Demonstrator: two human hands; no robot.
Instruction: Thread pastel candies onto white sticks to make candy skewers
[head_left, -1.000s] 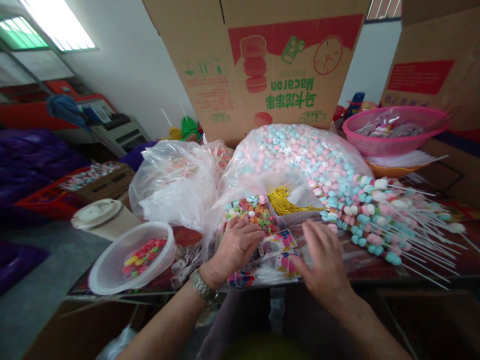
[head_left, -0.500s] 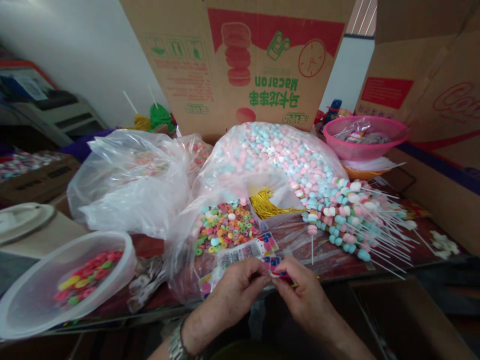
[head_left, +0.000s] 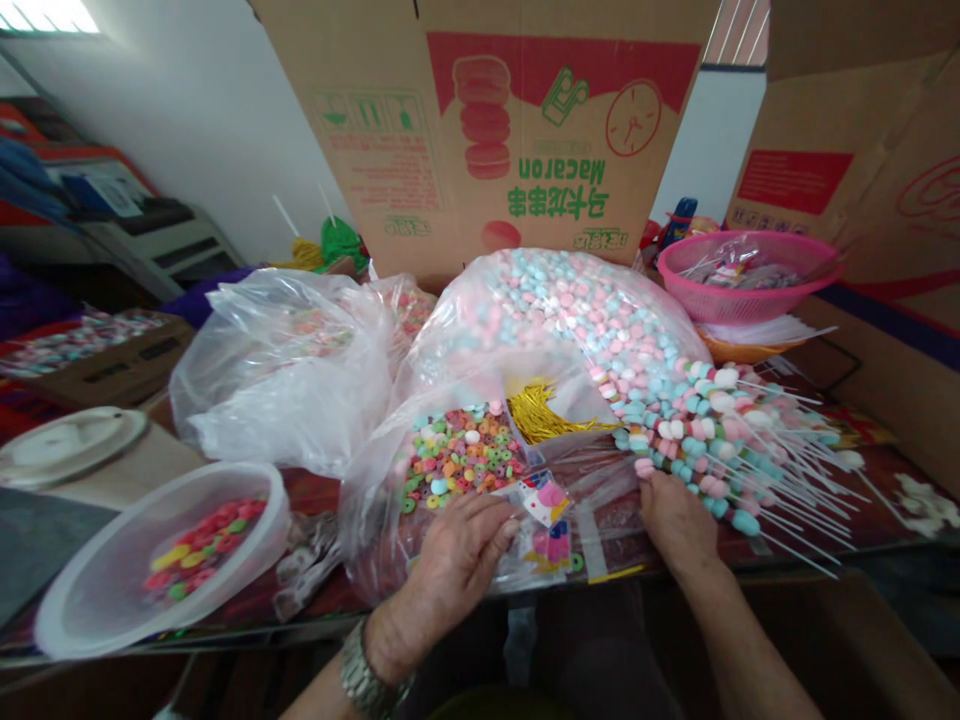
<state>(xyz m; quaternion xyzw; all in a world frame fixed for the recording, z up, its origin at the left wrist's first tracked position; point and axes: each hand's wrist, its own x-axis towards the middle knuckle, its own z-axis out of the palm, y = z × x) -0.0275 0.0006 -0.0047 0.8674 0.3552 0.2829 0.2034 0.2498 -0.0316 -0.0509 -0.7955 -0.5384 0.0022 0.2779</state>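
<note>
The pink candy (head_left: pixel 645 468) lies on the near right of the gold-tie tray (head_left: pixel 576 372), right at the fingertips of the person's right hand (head_left: pixel 679 520). That hand is bent inward, fingers gathered just below the candy; the hand covers whatever is beneath, so I can't tell whether it grips or which way any stick there points. The left hand (head_left: pixel 461 550) rests palm down on the near left of the tray, fingers curled and thumb beside the printed wrappers (head_left: pixel 553 545); whether it grips one I can't tell.

The wrappers look thin and glossy, directly on the near side of the tray, the upper one slanting away from the left hand's thumb. A loose gold tie (head_left: pixel 616 574), slim and straight, lies nearer the person than the tray, its length nearly along the table edge.

Left of the tray spread small ring candies (head_left: pixel 461 455). Behind it bulges a crinkled clear bag (head_left: pixel 570 290) of smooth, rounded pink and blue pieces. To its right, candy skewers (head_left: pixel 720 430) fan out, candied ends towards the tray, bare white sticks pointing away rightward and nearer the person.
</note>
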